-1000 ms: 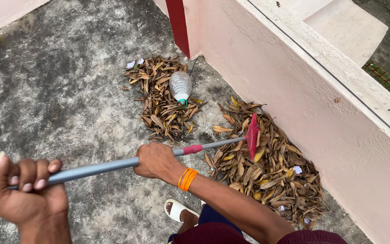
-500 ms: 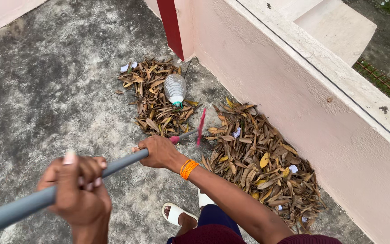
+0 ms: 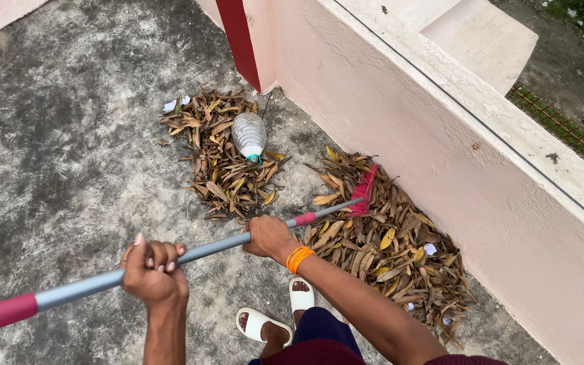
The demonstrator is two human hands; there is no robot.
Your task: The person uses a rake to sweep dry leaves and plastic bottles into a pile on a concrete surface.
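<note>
**Two-handed grip on a rake over dry leaves**

Left hand [image 3: 153, 269]: fingers curled fully around the grey shaft of the rake [image 3: 190, 254], nails facing up. It grips the shaft near the person's body, a little beyond the pink end sleeve at the lower left edge of the view.

Right hand [image 3: 268, 236]: closed around the same shaft further along, just short of a second pink sleeve. An orange thread band [image 3: 299, 259] sits on this wrist.

Rake position: the shaft runs diagonally from lower left to upper right. Its red head [image 3: 365, 188] rests on the upper edge of the near leaf pile [image 3: 386, 247], which lies against the foot of the pink parapet wall [image 3: 441, 155].

Surroundings:
- A second leaf pile [image 3: 221, 159] lies apart from the first, to the left of the rake head, with bare concrete between them.
- A clear plastic bottle [image 3: 249, 135] lies on its side on top of this second pile, green cap pointing toward the person.
- A dark red post [image 3: 238, 40] stands at the wall corner behind it.
- The floor [image 3: 69, 149] is grey, mottled concrete.
- Two feet in white sandals [image 3: 275, 314] stand below the shaft.
</note>
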